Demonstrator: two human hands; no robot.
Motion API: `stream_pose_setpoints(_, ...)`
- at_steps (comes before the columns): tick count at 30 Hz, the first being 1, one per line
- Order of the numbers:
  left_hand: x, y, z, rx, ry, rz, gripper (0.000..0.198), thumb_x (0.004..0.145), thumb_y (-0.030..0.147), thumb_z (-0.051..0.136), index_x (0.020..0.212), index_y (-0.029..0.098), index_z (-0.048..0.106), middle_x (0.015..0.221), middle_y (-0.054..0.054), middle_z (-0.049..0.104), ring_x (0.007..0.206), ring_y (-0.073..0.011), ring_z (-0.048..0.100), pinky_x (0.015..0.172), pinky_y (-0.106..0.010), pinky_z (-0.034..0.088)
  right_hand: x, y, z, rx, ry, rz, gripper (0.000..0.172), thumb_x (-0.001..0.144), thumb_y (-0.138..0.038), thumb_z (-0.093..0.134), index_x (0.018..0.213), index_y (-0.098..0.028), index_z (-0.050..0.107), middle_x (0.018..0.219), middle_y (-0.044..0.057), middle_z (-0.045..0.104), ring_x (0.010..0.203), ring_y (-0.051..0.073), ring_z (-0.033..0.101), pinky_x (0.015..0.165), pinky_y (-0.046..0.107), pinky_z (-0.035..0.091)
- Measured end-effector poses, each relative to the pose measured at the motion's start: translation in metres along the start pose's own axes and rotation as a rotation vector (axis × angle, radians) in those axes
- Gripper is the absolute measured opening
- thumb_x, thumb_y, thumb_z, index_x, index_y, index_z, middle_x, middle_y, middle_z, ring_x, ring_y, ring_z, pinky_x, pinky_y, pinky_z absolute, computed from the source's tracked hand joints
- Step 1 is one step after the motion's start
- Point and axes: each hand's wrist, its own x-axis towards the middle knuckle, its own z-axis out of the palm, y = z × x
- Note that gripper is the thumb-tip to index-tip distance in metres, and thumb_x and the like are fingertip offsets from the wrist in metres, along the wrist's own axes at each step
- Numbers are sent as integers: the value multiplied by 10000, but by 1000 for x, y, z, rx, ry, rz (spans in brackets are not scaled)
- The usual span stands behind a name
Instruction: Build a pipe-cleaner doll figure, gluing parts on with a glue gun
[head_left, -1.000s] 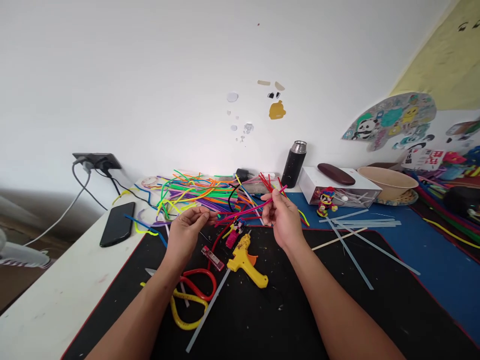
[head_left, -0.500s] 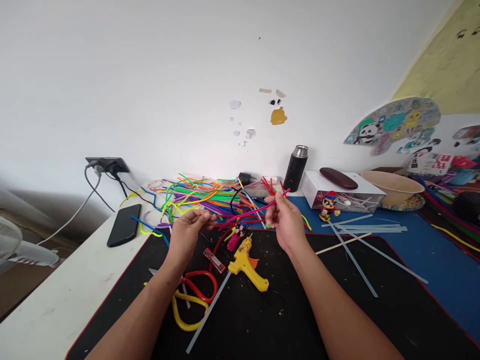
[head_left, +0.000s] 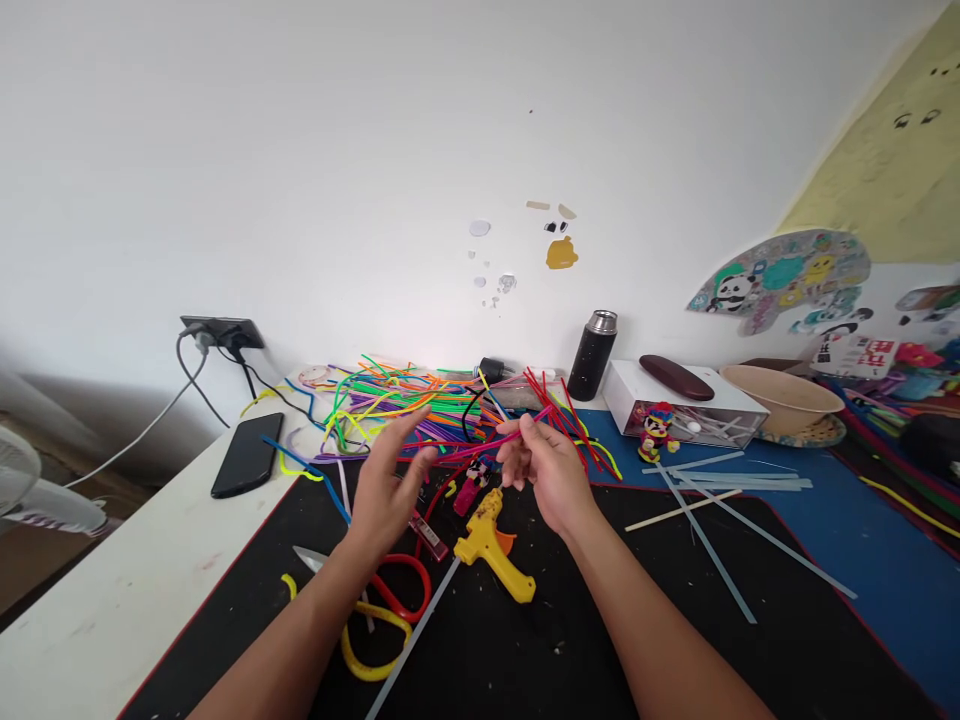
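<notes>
Magenta pipe cleaners (head_left: 480, 446) are pinched in my right hand (head_left: 546, 468) and stretch leftward behind my left hand (head_left: 390, 485). The left hand has its thumb and fingers apart with nothing between them. Below and between the hands, a yellow glue gun (head_left: 495, 548) lies on the black mat (head_left: 570, 650). A small pink figure (head_left: 470, 487) lies just above the gun's nozzle. Partly behind my left wrist is a dark red lighter (head_left: 430, 537). Scissors (head_left: 375, 650) with red and yellow handles lie under my left forearm.
Many coloured pipe cleaners (head_left: 420, 405) are heaped along the wall. A black flask (head_left: 592, 355), a white box (head_left: 686, 400), a small doll (head_left: 657, 432) and a bowl (head_left: 784, 400) stand at the right. Glue sticks (head_left: 720, 560) lie there too. A phone (head_left: 247, 455) is at the left.
My left hand has opened and let go of the magenta strand. My right hand has moved a little left and down, still holding its end.
</notes>
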Motion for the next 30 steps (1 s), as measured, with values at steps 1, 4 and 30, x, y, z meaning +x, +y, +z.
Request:
stream_pose_setpoints(1, -2, 4, 1, 12, -59, 59, 473, 949, 418, 634, 1400, 280, 619, 1405, -108, 659, 1308, -305, 585, 1121, -445, 420, -2, 2, 2, -12, -33, 13, 455, 832, -626, 754, 893, -175, 763, 663, 40, 723, 431, 126, 617, 391, 207, 354)
stream_pose_setpoints(4, -6, 9, 6, 41, -181, 145, 520, 888, 422, 723, 1381, 275, 644, 1295, -120, 726, 1229, -325, 628, 1091, -469, 443, -6, 7, 7, -42, -128, 46, 445, 859, -622, 729, 928, -184, 771, 711, 50, 746, 462, 136, 654, 407, 207, 388)
stream_pose_setpoints(30, 33, -38, -41, -288, 543, -271, 355, 866, 437, 722, 1117, 187, 711, 925, -36, 691, 794, -155, 602, 710, -235, 462, 15, -2, -24, 148, 227, -41, 427, 729, -549, 878, 921, -186, 759, 606, -30, 648, 455, 94, 556, 404, 207, 372)
